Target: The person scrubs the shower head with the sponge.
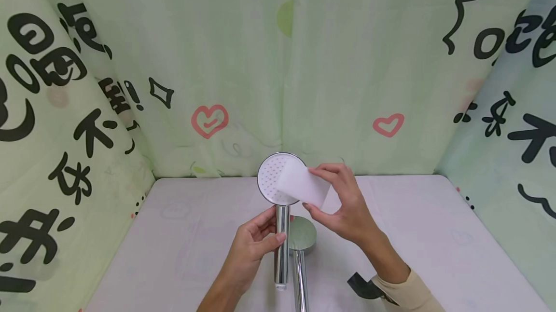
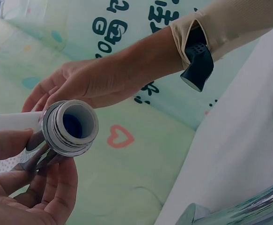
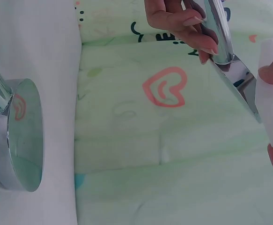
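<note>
My left hand [image 1: 254,244] grips the chrome handle of a shower head [image 1: 270,175], which stands upright with its white nozzle face turned toward me. In the left wrist view the open threaded end [image 2: 80,126] of its handle points at the camera. Between thumb and fingers, my right hand [image 1: 343,203] pinches a white sponge block [image 1: 307,185]. The sponge overlaps the right part of the nozzle face. Seen in the right wrist view, the sponge [image 3: 269,101] is right at the edge of the shower head's chrome back.
Behind my left hand, a second chrome piece with a round mirrored face [image 1: 303,233] and a long handle [image 1: 300,278] lies on the white tabletop [image 1: 208,254]. Pale green printed curtains [image 1: 243,71] enclose the back and sides. A dark strap [image 1: 364,287] hangs at my right cuff.
</note>
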Available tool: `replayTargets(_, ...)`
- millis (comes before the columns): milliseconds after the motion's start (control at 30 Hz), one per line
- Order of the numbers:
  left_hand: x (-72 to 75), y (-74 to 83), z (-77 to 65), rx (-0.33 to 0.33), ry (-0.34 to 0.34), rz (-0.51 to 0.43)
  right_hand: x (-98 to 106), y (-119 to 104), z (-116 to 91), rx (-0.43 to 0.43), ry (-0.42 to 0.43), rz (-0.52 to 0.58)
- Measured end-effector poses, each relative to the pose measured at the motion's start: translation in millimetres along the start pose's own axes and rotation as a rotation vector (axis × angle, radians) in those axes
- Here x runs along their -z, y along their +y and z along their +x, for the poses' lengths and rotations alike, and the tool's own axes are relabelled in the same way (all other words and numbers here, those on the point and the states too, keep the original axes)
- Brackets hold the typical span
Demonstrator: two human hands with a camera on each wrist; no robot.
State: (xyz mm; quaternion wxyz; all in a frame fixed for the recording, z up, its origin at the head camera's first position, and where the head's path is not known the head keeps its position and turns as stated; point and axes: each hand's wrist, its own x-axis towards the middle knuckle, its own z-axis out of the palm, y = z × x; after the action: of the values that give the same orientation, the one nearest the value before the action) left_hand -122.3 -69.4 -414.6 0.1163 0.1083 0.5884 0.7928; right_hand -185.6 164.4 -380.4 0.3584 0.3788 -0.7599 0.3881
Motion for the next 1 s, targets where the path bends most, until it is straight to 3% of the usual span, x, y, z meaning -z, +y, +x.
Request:
replayTargets(267, 3.1, 1.9, -1.2, -0.032, -0.046, 0.000, 3.4, 2.6, 1.6, -0.009, -0.021, -0.014)
replayTargets(600, -1.3, 0.5, -0.9, -0.045, -0.019, 0.026, 5.3, 2.2, 1.9, -0.104, -0.059, 0.013)
replayTargets(1000, -5.8, 0.8, -0.6, -0.035, 0.021, 0.034, 5.1, 2.5, 3.4, -0.141, -0.059, 0.011)
